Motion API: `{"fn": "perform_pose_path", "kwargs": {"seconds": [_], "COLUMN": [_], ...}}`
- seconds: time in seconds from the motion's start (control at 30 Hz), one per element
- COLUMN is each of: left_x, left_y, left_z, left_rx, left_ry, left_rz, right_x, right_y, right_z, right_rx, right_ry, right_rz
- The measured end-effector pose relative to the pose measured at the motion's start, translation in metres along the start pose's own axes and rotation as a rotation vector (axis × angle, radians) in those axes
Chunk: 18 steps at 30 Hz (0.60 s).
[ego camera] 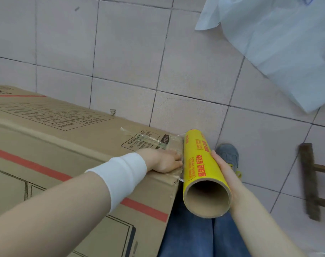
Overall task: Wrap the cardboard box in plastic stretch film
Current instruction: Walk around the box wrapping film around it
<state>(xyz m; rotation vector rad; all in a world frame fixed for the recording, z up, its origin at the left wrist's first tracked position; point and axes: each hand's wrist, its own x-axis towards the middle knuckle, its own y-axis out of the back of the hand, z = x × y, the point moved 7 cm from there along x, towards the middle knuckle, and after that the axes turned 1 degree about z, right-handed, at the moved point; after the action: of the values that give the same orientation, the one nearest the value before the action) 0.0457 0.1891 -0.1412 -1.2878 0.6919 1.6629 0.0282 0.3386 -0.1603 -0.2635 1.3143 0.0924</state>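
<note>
Box under left hand, beside roll

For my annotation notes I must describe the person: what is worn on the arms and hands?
The left hand and right hand are bare, without gloves. A wide white wristband wraps the left wrist. No sleeves show on either forearm, and the right wrist carries nothing.

Right hand fingers behind roll; box cropped left
</note>
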Motion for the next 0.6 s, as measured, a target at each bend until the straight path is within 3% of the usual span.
{"fn": "perform_pose_path", "kwargs": {"seconds": [0.3, 0.4, 0.5, 0.6], "left_x": [-0.011, -0.011, -0.012, -0.022], "left_y": [-0.001, -0.002, 0.001, 0.002], "left_z": [0.003, 0.004, 0.003, 0.008], "left_rx": [-0.013, -0.014, -0.028, -0.024], "left_ry": [0.015, 0.006, 0.012, -0.011], "left_rz": [-0.033, -0.022, 0.031, 0.118], "right_x": [0.001, 0.014, 0.023, 0.016], "right_y": [0.026, 0.022, 0.013, 0.010], "right_z": [0.005, 0.011, 0.016, 0.022], "right_rx": [-0.297, -0.375, -0.483, -0.434], "right_ry": [-0.056, 0.001, 0.075, 0.042], "right_rz": [0.122, 0.205, 0.244, 0.197]}}
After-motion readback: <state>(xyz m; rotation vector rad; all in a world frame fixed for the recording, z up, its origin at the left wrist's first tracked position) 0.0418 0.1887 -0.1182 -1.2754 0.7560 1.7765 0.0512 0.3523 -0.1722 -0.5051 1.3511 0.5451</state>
